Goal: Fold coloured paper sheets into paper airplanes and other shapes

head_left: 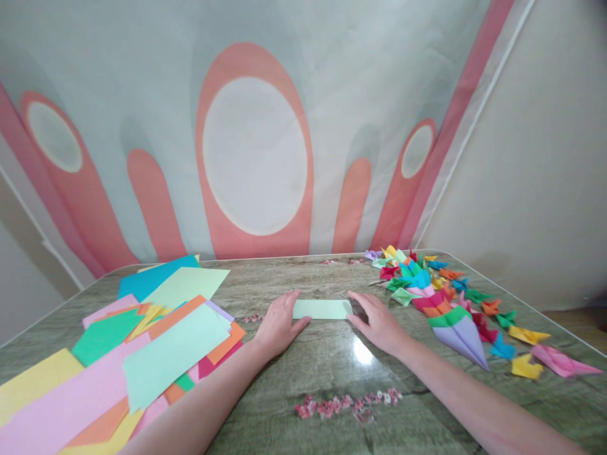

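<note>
A narrow pale green strip of paper lies crosswise on the wood-patterned table, in the middle of the view. At its left end is my left hand, with thumb and fingers apart at the paper's edges. My right hand is at the other end in the same way, its thumb below and its fingers above the corner. Whether the strip is folded in layers cannot be made out.
Loose coloured sheets, topped by a pale green one, spread over the table's left side. Folded paper pieces, among them a lilac and green plane, cover the right side. A patterned backdrop stands behind.
</note>
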`<state>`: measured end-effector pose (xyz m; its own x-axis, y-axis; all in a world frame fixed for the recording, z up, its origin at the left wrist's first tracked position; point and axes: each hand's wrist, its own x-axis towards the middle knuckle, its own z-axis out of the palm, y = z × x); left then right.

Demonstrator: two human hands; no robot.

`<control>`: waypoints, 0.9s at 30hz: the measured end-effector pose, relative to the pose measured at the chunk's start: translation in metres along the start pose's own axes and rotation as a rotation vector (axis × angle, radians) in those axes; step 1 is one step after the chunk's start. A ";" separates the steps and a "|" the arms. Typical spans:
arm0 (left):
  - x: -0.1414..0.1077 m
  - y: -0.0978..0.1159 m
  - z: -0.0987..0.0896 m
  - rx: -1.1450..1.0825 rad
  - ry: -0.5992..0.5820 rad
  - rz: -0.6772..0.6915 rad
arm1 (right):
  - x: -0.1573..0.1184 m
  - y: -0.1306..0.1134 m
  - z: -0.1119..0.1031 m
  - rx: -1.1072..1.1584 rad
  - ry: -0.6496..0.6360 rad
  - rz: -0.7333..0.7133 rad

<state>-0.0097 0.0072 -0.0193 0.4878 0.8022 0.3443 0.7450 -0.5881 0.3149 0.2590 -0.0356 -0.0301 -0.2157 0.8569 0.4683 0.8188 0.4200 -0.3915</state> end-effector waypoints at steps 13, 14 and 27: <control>0.000 0.009 -0.013 -0.047 -0.034 0.017 | 0.002 -0.001 -0.001 0.001 -0.058 -0.016; 0.001 0.009 -0.014 -0.048 -0.039 0.012 | 0.002 -0.002 -0.001 0.003 -0.056 -0.017; -0.004 0.018 -0.020 -0.104 -0.055 -0.094 | 0.003 0.001 0.000 -0.004 -0.060 -0.056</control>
<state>-0.0069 -0.0085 0.0027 0.4442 0.8572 0.2606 0.7389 -0.5150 0.4346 0.2589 -0.0328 -0.0292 -0.2926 0.8487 0.4405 0.8068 0.4664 -0.3627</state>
